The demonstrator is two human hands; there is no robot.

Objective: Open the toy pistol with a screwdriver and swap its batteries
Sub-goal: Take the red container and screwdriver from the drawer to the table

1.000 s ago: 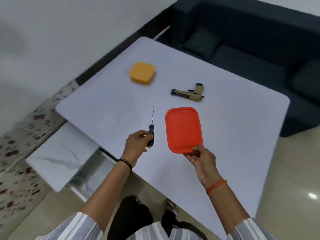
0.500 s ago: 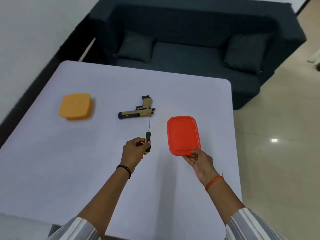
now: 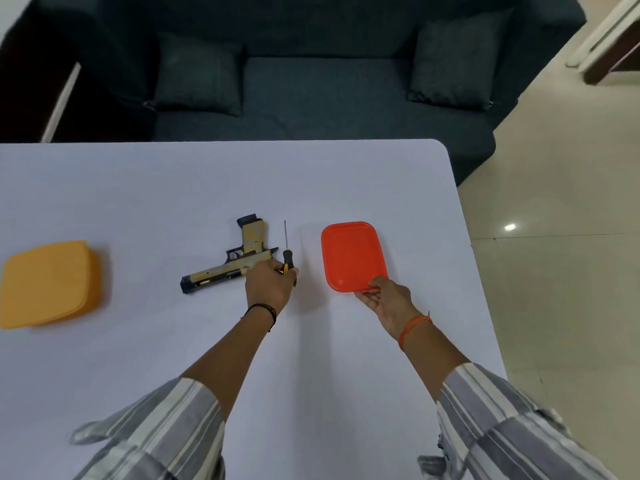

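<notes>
A tan and black toy pistol [image 3: 239, 261] lies on its side in the middle of the white table [image 3: 173, 188], barrel pointing left, grip pointing away from me. My left hand [image 3: 268, 285] grips the black and yellow handle of a thin screwdriver [image 3: 286, 252], its shaft pointing away, right beside the pistol's rear end. My right hand [image 3: 382, 297] pinches the near edge of a flat red lid [image 3: 351, 254], held just to the right of the screwdriver.
An orange plastic box [image 3: 48, 284] sits at the table's left edge. Behind the table stands a dark sofa [image 3: 311, 81] with two cushions. The table's right edge borders a tiled floor [image 3: 561, 237].
The view has swung round to face the sofa. Both hands, with screwdriver and red lid, have come forward to the pistol; the left hand is now right next to it.
</notes>
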